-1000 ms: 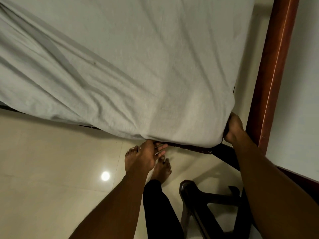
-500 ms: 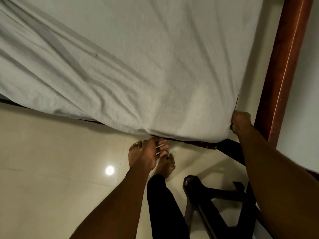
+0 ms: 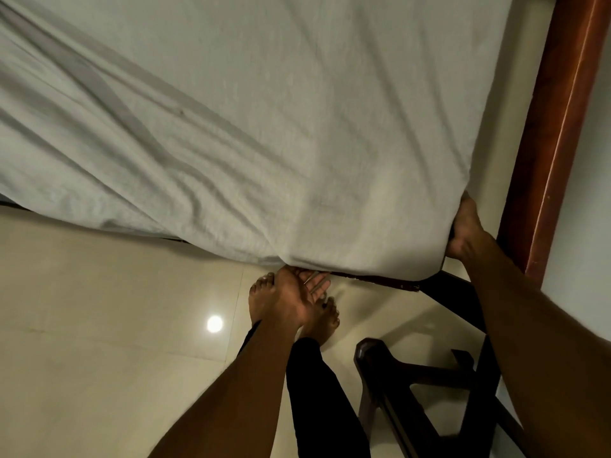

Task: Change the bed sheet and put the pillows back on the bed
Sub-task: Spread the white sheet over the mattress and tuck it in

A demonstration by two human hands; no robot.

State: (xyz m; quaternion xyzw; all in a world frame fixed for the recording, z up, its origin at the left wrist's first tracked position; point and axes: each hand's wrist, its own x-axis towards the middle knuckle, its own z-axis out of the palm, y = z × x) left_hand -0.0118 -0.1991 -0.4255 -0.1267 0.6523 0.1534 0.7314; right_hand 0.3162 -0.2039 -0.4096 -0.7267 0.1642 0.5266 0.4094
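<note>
Grey bed sheet covers the mattress, creased, draped over the near corner; hem hangs above the cream tile floor. Reddish wooden bed frame runs along the right. Dark wooden furniture piece stands below the corner. Right hand grips the sheet at the corner's side, fingers curled in behind the fabric. Left hand palm up, fingers straight, tips under the hem. Bare foot beneath it.
</note>
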